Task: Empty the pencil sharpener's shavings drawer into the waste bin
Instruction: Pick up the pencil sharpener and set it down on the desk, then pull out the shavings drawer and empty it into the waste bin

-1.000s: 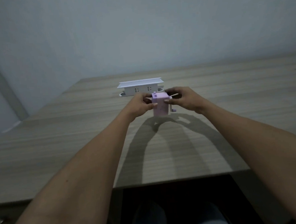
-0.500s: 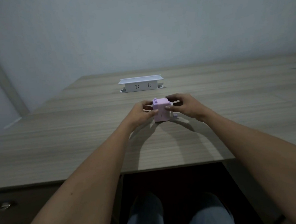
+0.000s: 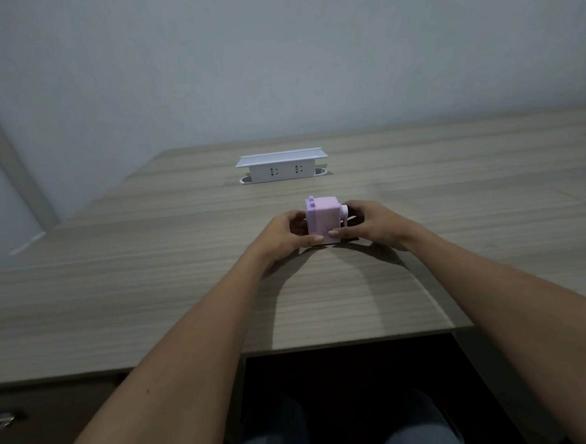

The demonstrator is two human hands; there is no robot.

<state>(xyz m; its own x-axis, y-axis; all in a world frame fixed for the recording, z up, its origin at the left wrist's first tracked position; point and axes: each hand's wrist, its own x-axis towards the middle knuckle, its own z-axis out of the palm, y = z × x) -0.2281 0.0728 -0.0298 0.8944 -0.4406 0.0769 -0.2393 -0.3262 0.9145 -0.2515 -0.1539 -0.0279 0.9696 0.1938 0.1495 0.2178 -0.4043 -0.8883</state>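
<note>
A small lilac pencil sharpener [image 3: 323, 216] with a white crank on its right side stands upright on the wooden table [image 3: 151, 282]. My left hand [image 3: 285, 236] grips its left side, thumb at the lower front. From the right, my right hand [image 3: 370, 224] holds it, thumb at the lower front and fingers behind near the crank. The shavings drawer looks closed in the body. No waste bin is in view.
A white pop-up socket box [image 3: 281, 169] stands raised from the table farther back. The table's near edge runs above my knees [image 3: 349, 431]. A drawer handle [image 3: 3, 419] shows at the lower left, and a grey wall lies behind.
Both hands have set the sharpener down and drawn it nearer to me; their grip has slid from its top toward its lower sides.
</note>
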